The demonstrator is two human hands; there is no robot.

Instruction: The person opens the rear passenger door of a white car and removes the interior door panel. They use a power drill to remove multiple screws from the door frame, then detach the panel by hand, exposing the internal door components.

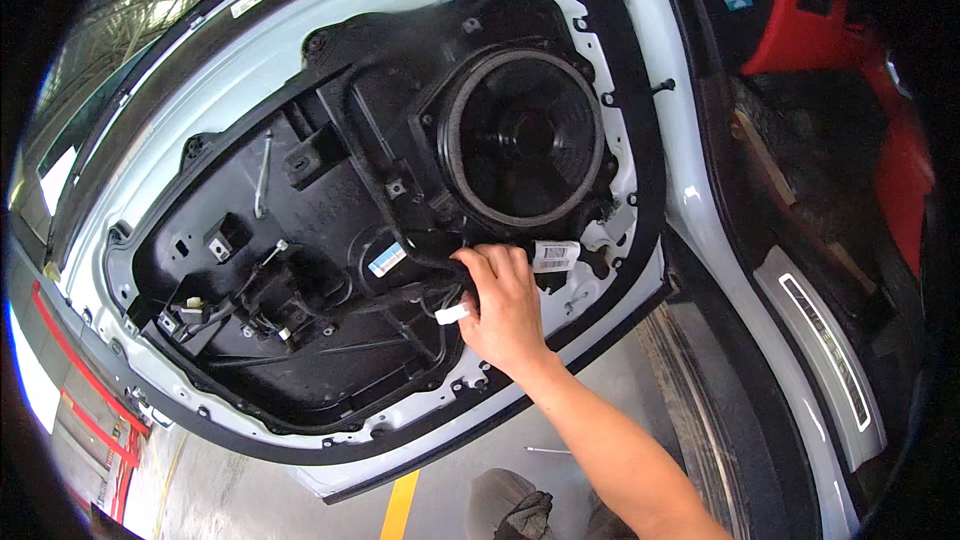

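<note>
My right hand (pixel 501 307) reaches in from the lower right, its fingers curled around a black wiring harness (pixel 439 292) on the inner side of a car door. A white connector or tag (pixel 452 313) pokes out beside the thumb. The fingertips and the part of the harness under them are hidden. Just above the hand sits a round door speaker (pixel 529 136) in the black plastic door carrier panel (pixel 300 202). Near my knuckles hangs a white printed label (pixel 556 256); a blue and white sticker (pixel 387 259) lies to the left. My left hand is out of view.
White connectors (pixel 281 246) on wires stick up at the left of the panel. The white door frame (pixel 420 420) carries a black rubber seal. At right are the body's door opening, a sill plate (pixel 823 352) with lettering and red trim (pixel 799 11). A yellow line (pixel 400 502) crosses the floor.
</note>
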